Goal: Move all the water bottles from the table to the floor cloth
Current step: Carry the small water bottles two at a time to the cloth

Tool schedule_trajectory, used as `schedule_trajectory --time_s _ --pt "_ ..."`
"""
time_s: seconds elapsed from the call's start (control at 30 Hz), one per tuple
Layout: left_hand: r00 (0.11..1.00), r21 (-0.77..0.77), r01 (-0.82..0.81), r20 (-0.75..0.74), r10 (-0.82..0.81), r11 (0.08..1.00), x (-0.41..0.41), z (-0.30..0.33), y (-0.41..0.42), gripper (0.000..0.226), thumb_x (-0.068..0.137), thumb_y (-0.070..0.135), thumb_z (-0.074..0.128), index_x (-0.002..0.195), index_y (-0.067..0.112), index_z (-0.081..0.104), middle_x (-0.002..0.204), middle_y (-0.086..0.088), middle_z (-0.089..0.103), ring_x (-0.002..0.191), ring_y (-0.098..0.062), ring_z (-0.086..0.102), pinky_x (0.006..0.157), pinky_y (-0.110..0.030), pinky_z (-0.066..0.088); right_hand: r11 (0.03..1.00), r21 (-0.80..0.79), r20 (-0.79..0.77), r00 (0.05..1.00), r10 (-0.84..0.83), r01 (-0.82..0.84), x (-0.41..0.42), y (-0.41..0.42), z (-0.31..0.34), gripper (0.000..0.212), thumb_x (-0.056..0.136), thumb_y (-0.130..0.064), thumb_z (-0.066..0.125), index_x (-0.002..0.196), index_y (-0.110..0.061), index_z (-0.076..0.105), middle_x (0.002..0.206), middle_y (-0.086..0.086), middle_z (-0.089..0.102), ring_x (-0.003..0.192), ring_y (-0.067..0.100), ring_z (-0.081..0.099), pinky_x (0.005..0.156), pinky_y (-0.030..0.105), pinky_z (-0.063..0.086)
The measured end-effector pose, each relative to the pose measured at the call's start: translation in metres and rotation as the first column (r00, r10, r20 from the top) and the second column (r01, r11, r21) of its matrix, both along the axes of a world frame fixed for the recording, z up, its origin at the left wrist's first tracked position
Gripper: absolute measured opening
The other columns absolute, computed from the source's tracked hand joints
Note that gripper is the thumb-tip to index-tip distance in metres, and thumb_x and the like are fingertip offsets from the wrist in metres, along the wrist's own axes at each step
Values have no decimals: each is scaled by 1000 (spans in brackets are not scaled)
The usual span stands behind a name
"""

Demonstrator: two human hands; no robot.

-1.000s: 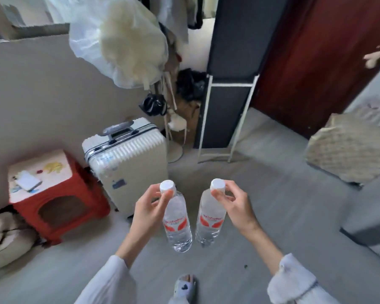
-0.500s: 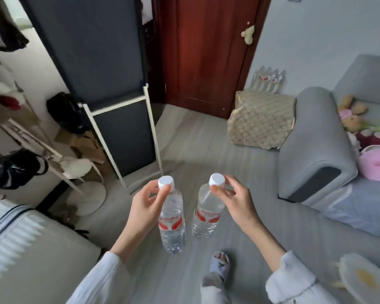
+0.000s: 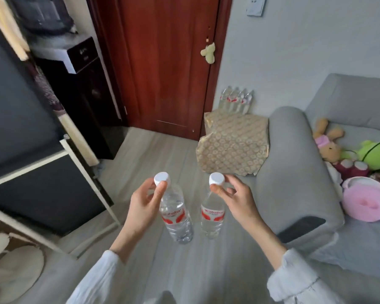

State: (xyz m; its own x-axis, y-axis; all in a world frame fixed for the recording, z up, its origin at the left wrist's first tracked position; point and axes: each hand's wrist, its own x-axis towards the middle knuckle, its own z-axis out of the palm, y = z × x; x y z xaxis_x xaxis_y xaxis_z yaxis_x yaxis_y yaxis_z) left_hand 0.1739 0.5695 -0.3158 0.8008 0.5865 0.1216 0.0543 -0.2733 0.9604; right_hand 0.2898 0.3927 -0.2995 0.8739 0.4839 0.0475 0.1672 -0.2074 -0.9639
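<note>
Since the earlier frames the view has swung right across the room: the suitcase and red stool have gone out of sight, and the red door [image 3: 162, 62] and the grey sofa [image 3: 294, 172] now fill the scene, while both hands have kept their grip and their spacing. The left hand [image 3: 144, 207] pinches the white cap and neck of the left bottle [image 3: 176, 213] between thumb and fingers. The right hand [image 3: 237, 200] pinches the cap of the right bottle [image 3: 212, 216] the same way. Both bottles hang upright in the air, side by side and just apart, over the grey floor [image 3: 154, 154].

Beyond the bottles, the patterned floor cloth [image 3: 233, 145] lies against the end of the sofa, towards the door. A row of bottles already placed [image 3: 236, 103] stands at the far edge of the cloth, by the wall. Soft toys [image 3: 329, 145] sit on the sofa seat.

The turn suggests the carry is well along: the cloth is now straight ahead, and the next step is probably walking up and lowering both bottles onto it.
</note>
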Motion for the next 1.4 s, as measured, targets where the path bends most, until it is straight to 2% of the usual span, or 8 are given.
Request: schedule_trajectory --time_s 0.1,0.3,0.63,0.83,1.0,1.2,1.33,1.4 --pt "999 -22 37 -11 -37 999 73 -1 18 38 83 49 47 87 15 63 77 1 67 67 2 61 58 -9 44 998 20 -48 997 -63 64 66 14 -4 16 79 -15 67 93 -21 62 98 1 66 101 21 59 91 36 44" --pt "997 -25 68 -45 -69 997 225 -20 69 24 87 39 50 72 21 57 56 12 63 55 6 58 49 -5 39 990 -31 -14 990 -138 138 197 49 -24 22 78 -15 68 99 -11 65 100 5 66 99 22 60 87 39 46" --pt "976 -4 207 -61 -207 978 460 -8 146 32 78 50 49 82 20 59 75 6 66 70 6 61 57 -5 43 967 -77 4 970 -243 242 404 105 -18 23 75 -21 71 82 -41 62 91 -14 65 90 6 60 84 29 47" --pt "956 14 263 -140 -259 965 568 -26 148 24 84 41 51 89 20 61 85 10 67 79 11 61 62 -2 42 957 -91 7 962 -274 274 506 112 -27 17 77 -16 69 90 -25 63 96 -3 66 96 19 61 89 44 49" --pt "938 -8 302 -178 -299 953 660 -41 132 42 76 50 48 96 16 62 86 11 67 79 14 60 61 0 42 952 -113 -1 958 -288 286 604 97 -51 20 77 -15 70 95 -16 64 99 3 66 96 21 61 89 45 49" --pt "937 42 275 -236 -258 960 791 -54 102 49 79 51 44 108 14 60 83 7 68 64 -1 58 58 -7 44 961 -161 -11 974 -228 224 739 67 -67 22 76 -17 70 96 -15 62 98 0 63 94 15 58 83 32 45" --pt "908 76 331 -295 -296 941 872 -68 72 46 83 46 45 113 14 57 92 13 63 89 -9 61 68 -17 43 953 -204 -30 972 -234 223 813 39 -79 26 76 -23 70 100 -19 61 101 -5 63 94 7 56 80 14 42" --pt "880 149 395 -346 -327 906 905 -82 59 43 86 43 48 118 14 53 100 10 59 96 -9 55 74 -24 40 939 -260 -20 971 -238 225 843 29 -90 29 76 -27 70 103 -20 61 99 -13 60 96 6 53 84 16 41"
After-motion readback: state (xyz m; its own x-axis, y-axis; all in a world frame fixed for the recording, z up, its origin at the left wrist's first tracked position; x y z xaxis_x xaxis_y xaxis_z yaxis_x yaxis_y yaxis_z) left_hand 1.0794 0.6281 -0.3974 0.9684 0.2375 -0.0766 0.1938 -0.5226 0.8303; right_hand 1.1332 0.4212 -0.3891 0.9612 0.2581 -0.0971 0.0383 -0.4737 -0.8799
